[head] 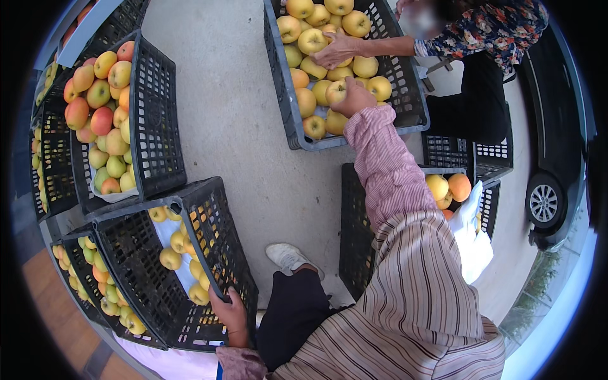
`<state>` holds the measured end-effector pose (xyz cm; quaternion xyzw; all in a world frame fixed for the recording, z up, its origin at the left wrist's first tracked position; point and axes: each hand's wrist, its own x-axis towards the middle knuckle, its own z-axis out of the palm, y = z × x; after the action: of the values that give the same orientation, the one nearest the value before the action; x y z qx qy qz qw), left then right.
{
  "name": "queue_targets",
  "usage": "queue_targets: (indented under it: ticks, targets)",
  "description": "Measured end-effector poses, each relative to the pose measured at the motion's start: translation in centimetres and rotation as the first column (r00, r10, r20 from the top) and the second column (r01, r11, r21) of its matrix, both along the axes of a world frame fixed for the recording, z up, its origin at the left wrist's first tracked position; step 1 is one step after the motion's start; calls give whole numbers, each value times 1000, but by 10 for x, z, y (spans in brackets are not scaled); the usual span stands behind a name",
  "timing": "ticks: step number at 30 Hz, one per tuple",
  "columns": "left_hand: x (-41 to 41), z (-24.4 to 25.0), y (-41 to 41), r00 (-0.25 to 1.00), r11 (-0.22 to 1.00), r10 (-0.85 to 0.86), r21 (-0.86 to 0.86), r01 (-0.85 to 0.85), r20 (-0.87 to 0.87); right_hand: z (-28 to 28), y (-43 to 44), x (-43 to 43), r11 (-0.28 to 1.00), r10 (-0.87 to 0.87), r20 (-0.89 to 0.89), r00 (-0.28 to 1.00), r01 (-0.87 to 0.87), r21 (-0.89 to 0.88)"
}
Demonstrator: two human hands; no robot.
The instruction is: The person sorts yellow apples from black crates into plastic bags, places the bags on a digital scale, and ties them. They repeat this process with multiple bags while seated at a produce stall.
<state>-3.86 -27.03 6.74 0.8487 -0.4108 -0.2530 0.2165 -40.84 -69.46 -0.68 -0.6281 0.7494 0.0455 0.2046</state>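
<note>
My right hand reaches into a black plastic crate and has its fingers around a yellow apple. Many yellow apples lie around it. Another person's hand touches apples in the same crate, just above mine. At the lower left, my left hand grips the rim of a second black crate. That crate holds several yellow apples on a white liner, with much of its bottom bare.
A crate of red and yellow apples stands at the left, among further filled crates. Another crate stands by my right side, near apples and a white plastic bag. A co-worker in a floral top is opposite; a dark car stands behind.
</note>
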Motion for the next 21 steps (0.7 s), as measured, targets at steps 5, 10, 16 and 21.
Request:
queue_targets:
  ticks: [5, 10, 16, 21]
  targets:
    - [-1, 0, 2, 1000, 999, 21, 31, -21, 1, -5, -3, -6, 1000, 14, 182, 983, -14, 0]
    - [2, -3, 2, 1000, 1000, 5, 30, -5, -3, -24, -5, -6, 982, 181, 295, 938, -189, 0]
    - [6, -9, 8, 1000, 1000, -1, 10, 1, -5, -51, -22, -32, 994, -87, 449, 889, 49, 96]
    - [6, -8, 8, 1000, 999, 11, 32, -11, -21, -57, -16, -12, 872, 305, -48, 951, -259, 415]
